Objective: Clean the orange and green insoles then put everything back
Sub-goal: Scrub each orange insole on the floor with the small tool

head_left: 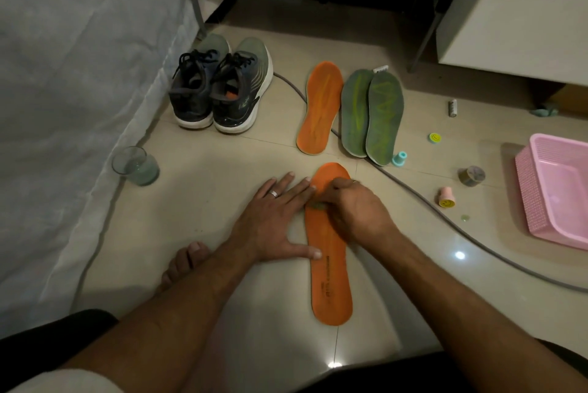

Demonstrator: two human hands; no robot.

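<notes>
Left hand lies flat, fingers straight, pinning the long orange foam insole to the beige tiled floor; right hand grips a small dark-green scrub pad on it.

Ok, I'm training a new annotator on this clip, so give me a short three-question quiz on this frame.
1. True or false: the left hand lies flat, steadying the near orange insole.
2. How many green insoles lie on the floor?
3. The pink basket sits: A) beside the shoes, B) at the right edge, C) on the bed.

Key: 1 true; 2 two; 3 B. The right hand grips a small dark scrubbing item on that insole; what it is cannot be told.
</notes>
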